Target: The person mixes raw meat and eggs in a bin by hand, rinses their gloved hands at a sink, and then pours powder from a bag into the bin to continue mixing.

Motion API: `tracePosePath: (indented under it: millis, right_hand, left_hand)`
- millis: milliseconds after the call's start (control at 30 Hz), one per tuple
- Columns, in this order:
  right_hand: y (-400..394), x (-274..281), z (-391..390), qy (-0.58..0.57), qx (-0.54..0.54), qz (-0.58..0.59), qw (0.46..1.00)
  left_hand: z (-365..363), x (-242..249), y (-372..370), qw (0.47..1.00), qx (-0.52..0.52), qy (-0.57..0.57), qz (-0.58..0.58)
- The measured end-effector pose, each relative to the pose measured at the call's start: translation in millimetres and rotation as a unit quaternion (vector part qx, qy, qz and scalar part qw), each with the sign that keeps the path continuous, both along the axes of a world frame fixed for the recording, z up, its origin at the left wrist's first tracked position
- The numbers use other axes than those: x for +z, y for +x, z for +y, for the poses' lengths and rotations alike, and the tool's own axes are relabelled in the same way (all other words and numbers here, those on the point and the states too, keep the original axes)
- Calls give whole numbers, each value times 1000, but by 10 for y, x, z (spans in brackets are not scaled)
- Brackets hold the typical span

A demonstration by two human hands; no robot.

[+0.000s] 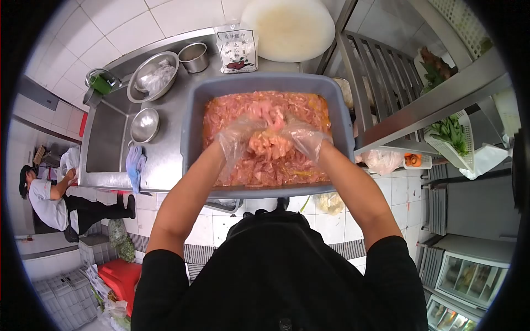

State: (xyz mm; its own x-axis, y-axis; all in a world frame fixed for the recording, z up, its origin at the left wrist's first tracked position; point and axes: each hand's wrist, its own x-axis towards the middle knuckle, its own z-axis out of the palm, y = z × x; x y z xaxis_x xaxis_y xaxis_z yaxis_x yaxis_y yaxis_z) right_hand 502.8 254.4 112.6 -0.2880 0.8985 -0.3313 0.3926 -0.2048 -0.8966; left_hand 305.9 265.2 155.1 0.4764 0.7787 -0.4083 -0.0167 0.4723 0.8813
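A large grey tub (268,191) stands on the steel counter, filled with raw sliced meat (265,174) in a reddish, wet marinade. Both my hands wear clear plastic gloves and are in the meat near the middle of the tub. My left hand (238,134) and my right hand (301,134) face each other, gathering a raised clump of meat slices (270,144) between them. Their fingers curl round the meat and are partly covered by it.
Behind the tub are a white printed bag (237,49), a round cutting board (290,27) and a metal pot (193,58). Metal bowls (145,126), a blue cloth (134,165) and a sink (107,140) are left. A slatted rack (381,77) stands right; another person (49,201) is far left.
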Motion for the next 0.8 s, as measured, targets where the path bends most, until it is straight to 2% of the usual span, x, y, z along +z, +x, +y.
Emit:
tracePosePath:
  millis: [33,67,100,133,167,200,267,333,367,433,500,533,633,700,733,800]
  right_hand:
    - [-55,309,28,-31,-32,109,993]
    - [-85,600,25,-62,-62,217,972]
    - [-79,800,-1,-59,-61,216,973]
    - [-62,983,-34,-39,-55,119,991]
    - [-54,1192,-60,-19,-49,21,998]
    - [-103,1469,-64,-31,-41,-6,999]
    - [-21,1296,184,-51,-21,-22,998]
    - [44,1265,264,-72,0,-37,997]
    - [69,1311,263,-60,4,-6,998]
    - [82,1336,247,-47,7,25,999]
    - [81,1328,201,-31,-84,112,990]
    - [110,1309,218,-30,-84,112,990]
    - [353,1028,408,4,-93,52,994]
    - [583,640,666,-97,-16,-1,995]
    - [660,595,659,-95,-16,0,995]
    - [765,505,580,-14,-31,-273,962]
  left_hand:
    - [79,70,19,997,6,44,-70]
    - [188,122,17,996,6,46,-71]
    - [324,176,-11,992,-19,101,76]
    - [456,223,-43,962,-44,154,221]
    - [607,157,-71,962,-43,157,220]
    - [680,162,-66,961,-33,206,183]
    - [767,142,-72,956,-23,255,145]
    - [543,741,31,919,21,197,341]
    - [615,710,24,919,21,198,341]
    - [785,675,18,880,-73,326,338]
    - [870,703,-1,892,-95,300,325]
    - [876,748,-5,903,-116,273,312]
    - [917,637,-112,902,-142,212,348]
    - [983,444,-278,900,-128,207,361]
    - [1024,295,-401,899,-113,200,374]
    - [1130,-103,-689,894,-83,185,400]
